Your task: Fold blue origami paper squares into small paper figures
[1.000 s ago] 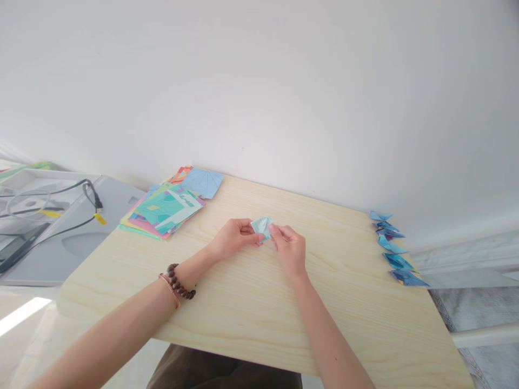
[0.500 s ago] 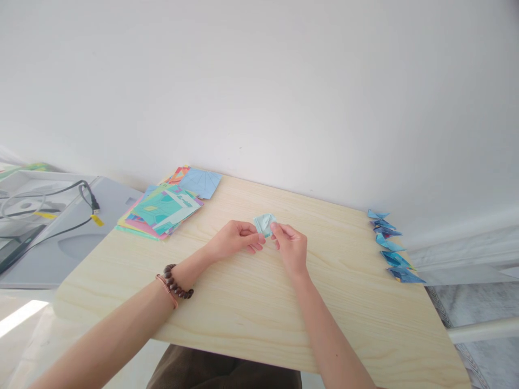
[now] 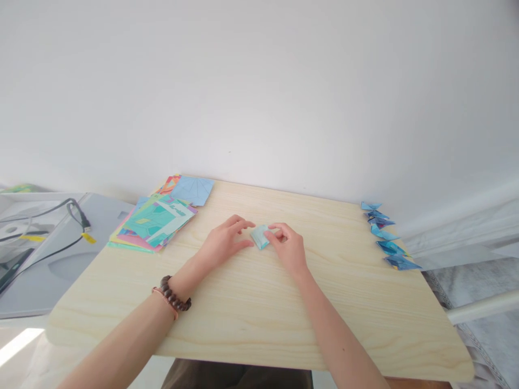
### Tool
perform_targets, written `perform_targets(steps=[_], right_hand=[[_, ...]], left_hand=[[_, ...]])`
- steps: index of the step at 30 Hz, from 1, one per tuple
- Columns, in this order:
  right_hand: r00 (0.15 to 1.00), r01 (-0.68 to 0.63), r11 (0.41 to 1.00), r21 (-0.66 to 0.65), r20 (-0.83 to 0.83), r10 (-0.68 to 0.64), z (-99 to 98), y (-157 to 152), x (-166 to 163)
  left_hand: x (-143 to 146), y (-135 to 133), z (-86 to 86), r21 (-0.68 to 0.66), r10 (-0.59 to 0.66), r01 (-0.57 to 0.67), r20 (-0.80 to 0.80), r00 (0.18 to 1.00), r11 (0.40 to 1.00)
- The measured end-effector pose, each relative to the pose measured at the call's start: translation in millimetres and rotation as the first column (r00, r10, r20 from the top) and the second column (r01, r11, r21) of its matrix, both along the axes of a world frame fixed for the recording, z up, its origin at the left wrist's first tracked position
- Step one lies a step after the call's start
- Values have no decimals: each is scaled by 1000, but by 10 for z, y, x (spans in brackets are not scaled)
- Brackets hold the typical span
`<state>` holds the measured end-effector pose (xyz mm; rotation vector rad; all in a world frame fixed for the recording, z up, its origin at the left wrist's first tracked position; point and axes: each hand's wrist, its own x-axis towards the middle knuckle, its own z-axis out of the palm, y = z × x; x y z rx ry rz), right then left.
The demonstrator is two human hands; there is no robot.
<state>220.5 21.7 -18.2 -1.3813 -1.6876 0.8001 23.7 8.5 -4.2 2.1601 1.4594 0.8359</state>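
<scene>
A small folded square of pale blue-green paper is at the middle of the table, turned with one corner toward me. My right hand pinches its right side between thumb and forefinger. On the other side, my left hand has thumb and fingers spread apart, the tips close to the paper's left edge. Whether those tips touch the paper I cannot tell. A dark beaded bracelet and a thin copper-coloured bangle circle my left wrist.
Patterned paper sheets lie stacked at the table's left back corner, a light blue sheet behind them. Several folded blue paper pieces line the right edge. Black cables and a grey-white box stand left. A white wall rises behind.
The paper has turned and come lower, now showing a flat square face. My left hand has let go and opened its fingers. The view has shifted slightly.
</scene>
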Motion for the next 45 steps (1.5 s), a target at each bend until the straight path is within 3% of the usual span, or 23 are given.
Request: perform_targets(steps=[5,13,20,27,40,45], right_hand=[[983,-40,996,83,181,25,-81,20,6],[909,-379,902,206,265,321,-22,-20,297],[845,-455,832,319,450,289,-17,-31,287],[806,-491,810,319,519,285,28,-18,273],[791,-467,838,283,558,252,26,-71,214],[837,-393,879,268,500,222,28,-96,195]], left_hand=[[-58,100,-42,166,-249,278,-176,952,946],[-70,88,20,188,-287,315,-160,944,930],[-55,1,16,205,-250,308,-267,931,929],[-73,-51,34,175,-260,363,-431,864,915],[61,-51,65,194,-184,290,-430,884,937],[61,-28,52,169,-179,254,-367,913,952]])
